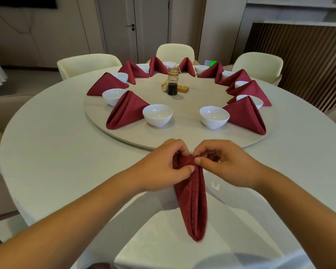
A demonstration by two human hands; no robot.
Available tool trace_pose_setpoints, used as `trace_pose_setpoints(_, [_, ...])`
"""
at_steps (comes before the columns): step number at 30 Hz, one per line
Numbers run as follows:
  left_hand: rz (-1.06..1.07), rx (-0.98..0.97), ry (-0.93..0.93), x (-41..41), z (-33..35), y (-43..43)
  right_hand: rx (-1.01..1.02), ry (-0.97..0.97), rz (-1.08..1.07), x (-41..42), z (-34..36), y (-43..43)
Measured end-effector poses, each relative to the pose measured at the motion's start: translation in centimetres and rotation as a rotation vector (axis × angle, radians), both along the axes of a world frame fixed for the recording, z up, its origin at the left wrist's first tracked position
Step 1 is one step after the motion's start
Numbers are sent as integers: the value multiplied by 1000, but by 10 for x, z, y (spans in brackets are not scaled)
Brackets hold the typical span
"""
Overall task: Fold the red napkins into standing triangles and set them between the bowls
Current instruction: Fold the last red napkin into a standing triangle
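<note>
Napkin (192, 200) top end hidden under fingers (176, 147). Beyond bottle (172, 82): far bowls (228, 74) half hidden behind far napkins (213, 71); green-lit device (212, 63) mostly covered. Bits (165, 87) just left of bottle too small to tell.

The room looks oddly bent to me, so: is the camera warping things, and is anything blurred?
Head view: the wide lens leans the door and wall slats outward; light is soft, with faint shadows under the near bowl; left hand, right hand and red napkin look sharp; the bottom edge is smeared.
</note>
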State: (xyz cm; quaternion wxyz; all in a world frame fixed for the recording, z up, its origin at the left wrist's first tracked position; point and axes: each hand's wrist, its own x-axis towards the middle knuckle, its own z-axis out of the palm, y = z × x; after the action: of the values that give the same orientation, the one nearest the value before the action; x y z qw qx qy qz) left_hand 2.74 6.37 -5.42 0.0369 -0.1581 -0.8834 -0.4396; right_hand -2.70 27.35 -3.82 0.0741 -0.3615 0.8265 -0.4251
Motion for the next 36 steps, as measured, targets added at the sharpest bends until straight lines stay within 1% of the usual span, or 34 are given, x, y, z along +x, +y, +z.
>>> trace_pose_setpoints(4, [-7,-90,69,-62,32,-6,-41,101,-100,-52,20,-10])
trace_pose_setpoints(6, [17,-124,90,-97,40,-10,-22,159,-149,-82,26,-18])
trace_pose_setpoints(9, [43,-202,105,-142,44,-17,16,192,-220,-126,24,-30])
trace_pose_setpoints(12, [34,-263,68,-180,44,-23,29,165,-275,-165,17,-39])
trace_pose_setpoints(15, [28,-306,6,-210,42,-27,74,180,-326,-192,12,-44])
trace_pose_setpoints(18, [44,-316,-28,-233,36,-30,117,183,-347,-209,11,-48])
trace_pose_setpoints(21, [70,-390,-51,-251,31,-33,157,186,-384,-221,9,-51])
trace_pose_setpoints(24, [83,-443,-68,-258,27,-33,174,193,-420,-226,5,-56])
trace_pose_setpoints(28, [129,-489,-32,-246,24,-29,178,187,-444,-218,4,-59])
trace_pose_setpoints(31, [189,-525,37,-219,19,-23,163,178,-498,-201,0,-53])
trace_pose_setpoints(33, [233,-478,103,-194,11,-15,137,170,-552,-185,-8,-46])
trace_pose_setpoints(34, [241,-458,128,-180,5,-10,122,160,-568,-175,-14,-43])
trace_pose_setpoints(36, [216,-476,167,-153,-14,-1,116,148,-601,-153,-34,-35])
